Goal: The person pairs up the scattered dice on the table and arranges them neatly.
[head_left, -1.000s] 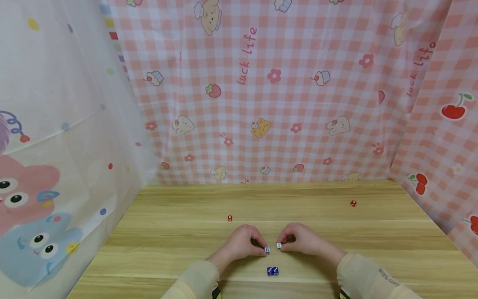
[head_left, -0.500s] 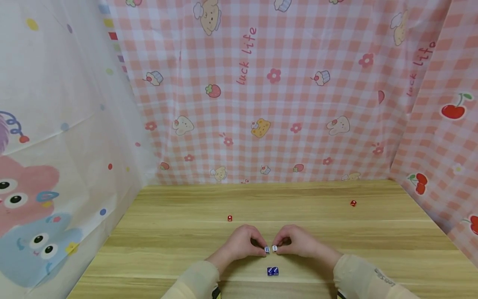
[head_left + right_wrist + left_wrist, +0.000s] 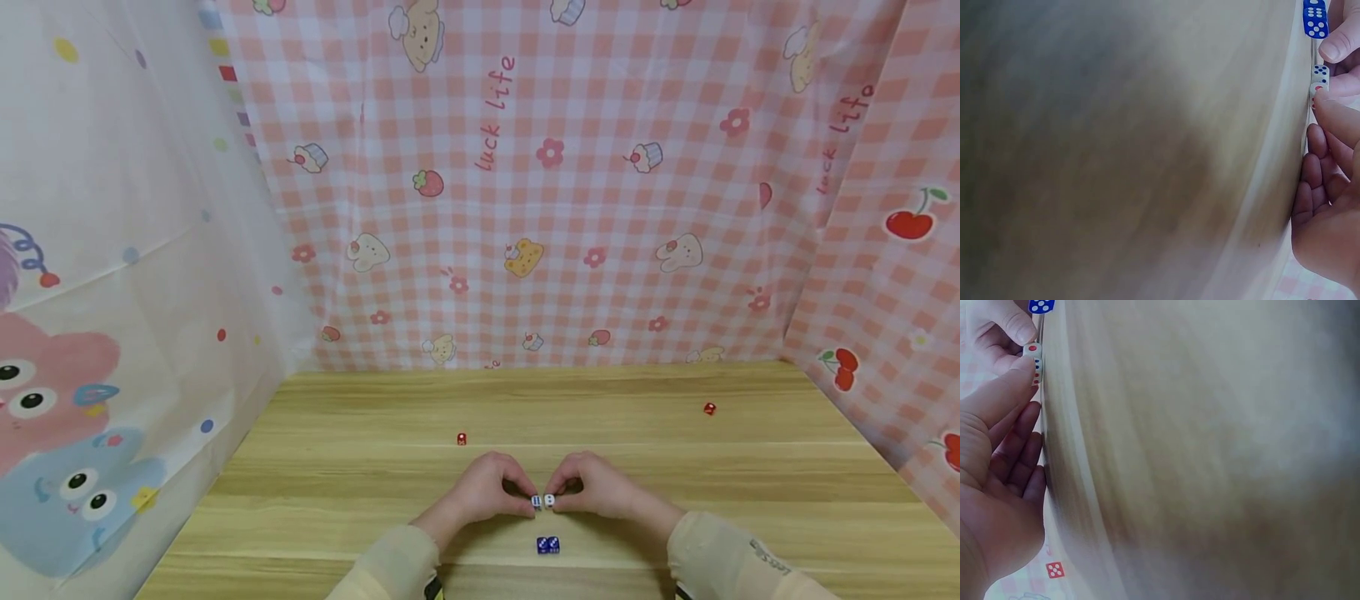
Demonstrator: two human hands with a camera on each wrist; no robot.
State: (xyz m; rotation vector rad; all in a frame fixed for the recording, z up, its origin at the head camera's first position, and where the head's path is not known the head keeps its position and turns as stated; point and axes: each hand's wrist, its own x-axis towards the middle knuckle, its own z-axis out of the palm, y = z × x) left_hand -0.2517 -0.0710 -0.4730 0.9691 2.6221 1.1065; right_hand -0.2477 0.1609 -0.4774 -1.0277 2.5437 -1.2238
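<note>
My left hand point(image 3: 487, 487) pinches a white die point(image 3: 536, 502) between thumb and fingers, low over the wooden table. Facing it, my right hand point(image 3: 596, 487) pinches a second white die point(image 3: 550, 500). In the head view a narrow gap shows between the two; the wrist views overlap them. Just nearer than the hands, two blue dice point(image 3: 548, 546) sit side by side with white pips up. In the left wrist view one blue die point(image 3: 1041, 306) appears at the top edge. The remaining fingers of the left hand point(image 3: 1004, 481) are loosely bent below its thumb.
A red die point(image 3: 462, 439) lies beyond the left hand. Farther off, another red die point(image 3: 709, 409) lies at the back right of the table point(image 3: 360, 417). A pink checked cloth point(image 3: 600, 200) hangs behind the table, with a white patterned sheet point(image 3: 187, 333) at left.
My right hand has moved left with its white die, narrowing the gap to the other white die. The left hand and the blue and red dice have stayed in place.
</note>
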